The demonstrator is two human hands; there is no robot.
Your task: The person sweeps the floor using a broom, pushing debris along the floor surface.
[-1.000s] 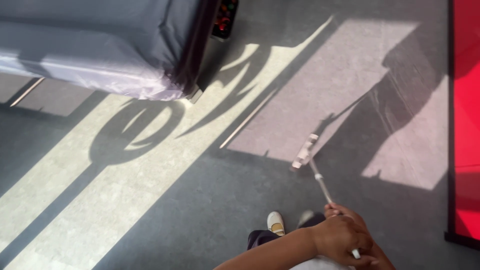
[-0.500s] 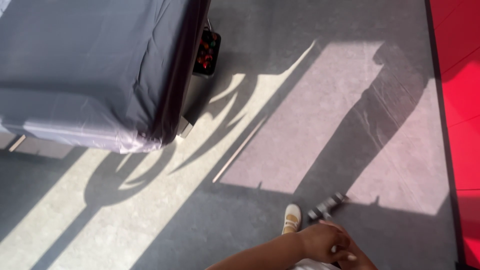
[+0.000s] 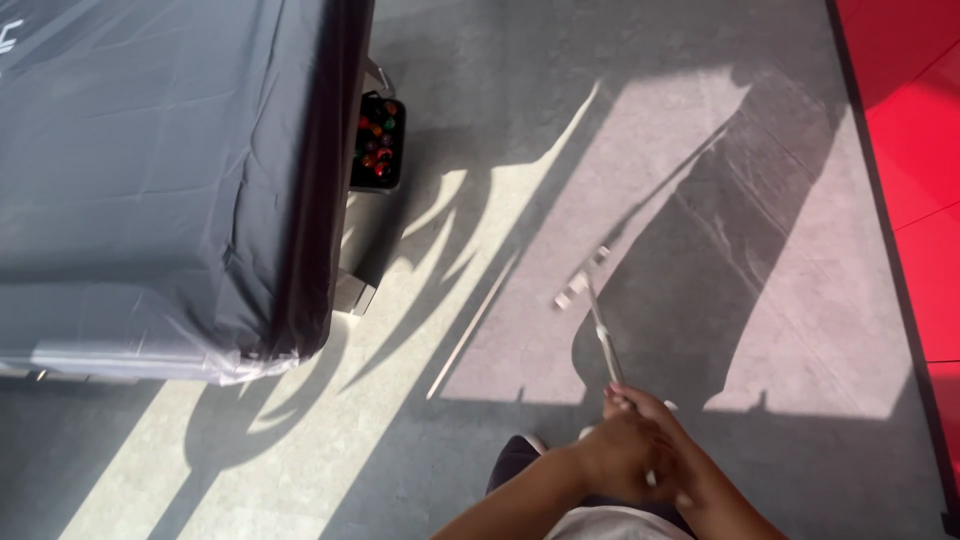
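Both my hands are closed together around the grip of a silver golf putter at the bottom middle of the view. My left hand lies over the grip from the left, and my right hand wraps it from the right. The thin shaft runs up and away from my hands to the putter head, which sits low over a sunlit patch of grey floor. Part of a white shoe peeks out beside my dark trouser leg below my hands.
A table draped in a dark grey cloth fills the upper left. Beside its corner stands a black box of coloured balls. A red floor area runs along the right edge. Sunlight and shadows streak the grey floor.
The view has shifted, bringing the draped table closer. The putter head, near my shoe half a second ago, now sits farther out ahead of my hands. Both hands stay on the grip.
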